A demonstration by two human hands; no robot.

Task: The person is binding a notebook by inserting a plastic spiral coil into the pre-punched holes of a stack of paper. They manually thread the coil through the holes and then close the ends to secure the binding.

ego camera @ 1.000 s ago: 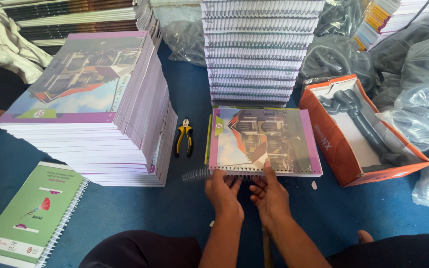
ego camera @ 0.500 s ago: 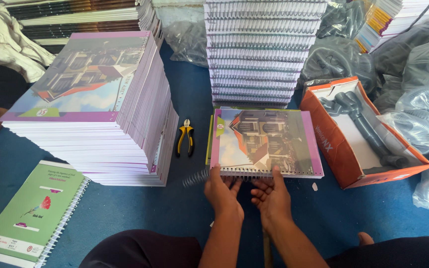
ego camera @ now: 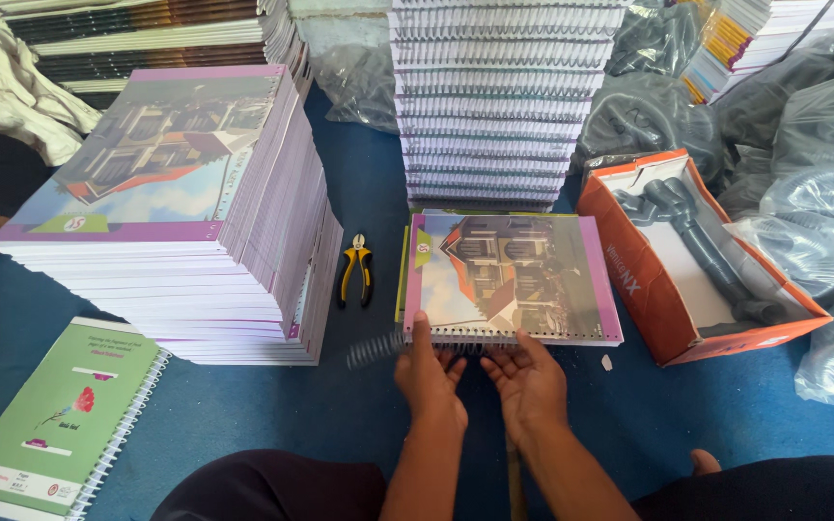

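Down at lower centre, the left hand (ego camera: 429, 376) and right hand (ego camera: 530, 378) meet at the near edge of a notebook (ego camera: 512, 277) with a purple-bordered house cover, lying on the blue floor (ego camera: 272, 425). Both grips are closed on a dark spiral coil (ego camera: 378, 349) that pokes out leftward along that edge. Yellow-handled pliers (ego camera: 356, 270) lie just left, beside a tall stack of covers (ego camera: 176, 203); an orange box (ego camera: 697, 260) sits right.
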